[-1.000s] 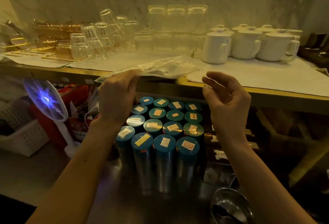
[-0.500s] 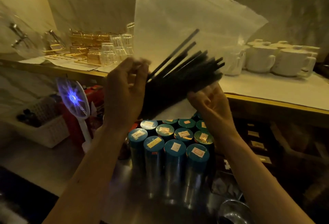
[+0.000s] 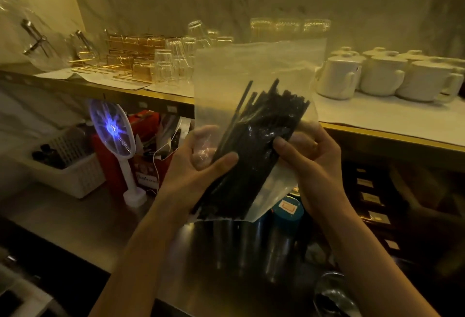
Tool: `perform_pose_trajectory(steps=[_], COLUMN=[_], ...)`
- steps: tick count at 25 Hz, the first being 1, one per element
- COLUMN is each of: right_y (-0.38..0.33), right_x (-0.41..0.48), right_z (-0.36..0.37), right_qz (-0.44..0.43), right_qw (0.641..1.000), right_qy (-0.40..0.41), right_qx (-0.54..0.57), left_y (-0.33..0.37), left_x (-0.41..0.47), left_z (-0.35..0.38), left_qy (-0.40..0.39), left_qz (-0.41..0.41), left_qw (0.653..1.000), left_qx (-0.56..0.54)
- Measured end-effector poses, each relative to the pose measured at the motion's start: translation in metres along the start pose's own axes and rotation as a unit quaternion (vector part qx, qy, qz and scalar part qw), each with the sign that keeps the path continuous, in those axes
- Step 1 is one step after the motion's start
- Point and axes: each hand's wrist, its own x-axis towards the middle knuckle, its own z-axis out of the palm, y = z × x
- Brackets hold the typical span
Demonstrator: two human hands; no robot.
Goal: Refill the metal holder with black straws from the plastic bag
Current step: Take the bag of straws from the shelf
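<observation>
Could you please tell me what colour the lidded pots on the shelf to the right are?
The lidded pots are white; the head view, the only one, shows them.

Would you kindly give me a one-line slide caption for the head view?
Both hands, left hand and right hand, hold a clear plastic bag of black straws above the counter.

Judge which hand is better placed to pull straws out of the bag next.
Probably the right hand: it sits higher, nearer the plastic bag top. The left hand cradles the black straws lower down, supporting them.

free: steel counter [image 3: 75, 221] front-left | blocked: canisters [image 3: 289, 216] beneath bag [image 3: 259, 70]
</observation>
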Motion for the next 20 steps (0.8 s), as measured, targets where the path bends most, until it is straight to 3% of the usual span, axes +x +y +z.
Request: perform_pose_trajectory(steps=[4,12,20], right_y=[0.010,0.003,-0.068], right_x=[-0.009,-0.053,-0.126], right_z=[0.002,-0.027,-0.080], right_qz=[-0.008,0.005,-0.025], right_qw=[1.000,0.995,0.979], right_qy=[-0.014,0.063,0.138], right_qx=[0.001,-0.076,-0.146], left_y=[-0.036,-0.051,-0.012], left_x=[-0.004,-0.023,-0.080], left_z=[0.001,0.036,0.111], left_qy=[-0.044,-0.068,-0.124], left_qz=[-0.014,-0.002,0.047], left_qw=[0.991,0.991,0.985], left_qx=[-0.125,-0.114,-0.106])
